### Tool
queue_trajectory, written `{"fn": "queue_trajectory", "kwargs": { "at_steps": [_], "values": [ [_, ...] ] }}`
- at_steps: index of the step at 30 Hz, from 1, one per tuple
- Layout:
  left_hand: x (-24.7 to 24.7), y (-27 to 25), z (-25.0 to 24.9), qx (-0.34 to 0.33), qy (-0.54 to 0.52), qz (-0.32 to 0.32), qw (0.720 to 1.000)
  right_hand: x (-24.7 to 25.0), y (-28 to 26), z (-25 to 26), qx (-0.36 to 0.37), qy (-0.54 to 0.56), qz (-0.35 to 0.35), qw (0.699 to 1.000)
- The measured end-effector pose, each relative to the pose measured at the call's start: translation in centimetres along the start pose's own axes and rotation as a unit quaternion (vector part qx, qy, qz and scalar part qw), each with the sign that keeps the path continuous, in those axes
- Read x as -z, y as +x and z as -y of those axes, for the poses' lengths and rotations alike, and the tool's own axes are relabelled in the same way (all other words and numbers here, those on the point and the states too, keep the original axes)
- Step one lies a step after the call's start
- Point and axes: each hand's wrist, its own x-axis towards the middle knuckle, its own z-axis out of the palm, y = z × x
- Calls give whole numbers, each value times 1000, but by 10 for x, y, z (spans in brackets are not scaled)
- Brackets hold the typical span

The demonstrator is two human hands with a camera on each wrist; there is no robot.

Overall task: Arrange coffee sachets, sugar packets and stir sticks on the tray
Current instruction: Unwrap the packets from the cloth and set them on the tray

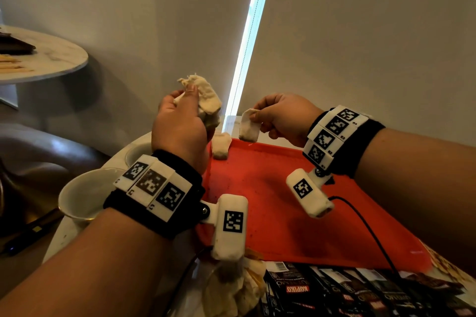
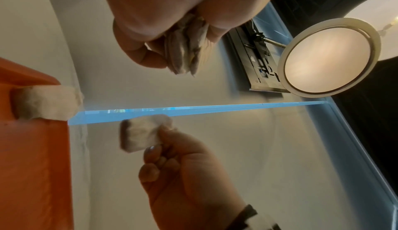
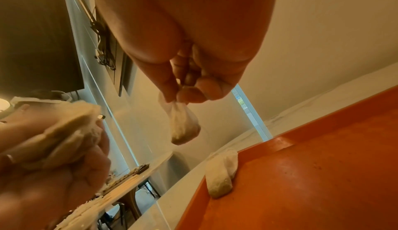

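Note:
A red tray (image 1: 296,201) lies in front of me on a white table. One small white cloth packet (image 1: 220,145) leans on the tray's far left corner, also seen as the packet (image 2: 46,105) and the packet (image 3: 221,172) in the wrist views. My left hand (image 1: 180,121) is raised above that corner and grips a bunch of white packets (image 1: 208,103). My right hand (image 1: 280,116) pinches a single white packet (image 1: 248,128) by its top, hanging just over the tray's far edge. Black coffee sachets (image 1: 334,293) lie at the tray's near edge.
Two white cups (image 1: 85,195) stand left of the tray. More white packets (image 1: 231,291) are heaped near the sachets. A black cable (image 1: 371,234) crosses the tray's right side. A second round table (image 1: 43,56) with stir sticks stands at the far left.

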Motion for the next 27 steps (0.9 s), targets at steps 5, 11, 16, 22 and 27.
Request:
{"fn": "queue_trajectory", "kwargs": {
  "at_steps": [5,11,16,22,27],
  "values": [
    [0,1,-4,-28,2,-11,1000,-19,24,-13,-39,-94,24,995],
    [0,4,-4,-11,-6,-15,1000,-44,36,-18,-70,-175,79,979],
    [0,5,-3,0,-8,-11,1000,-57,48,-16,-90,-155,99,979],
    [0,8,-2,6,-16,-6,1000,-70,60,-21,-95,-142,114,979],
    [0,10,-1,5,-12,-5,1000,-72,66,-25,-81,-143,94,982]
  ]
}}
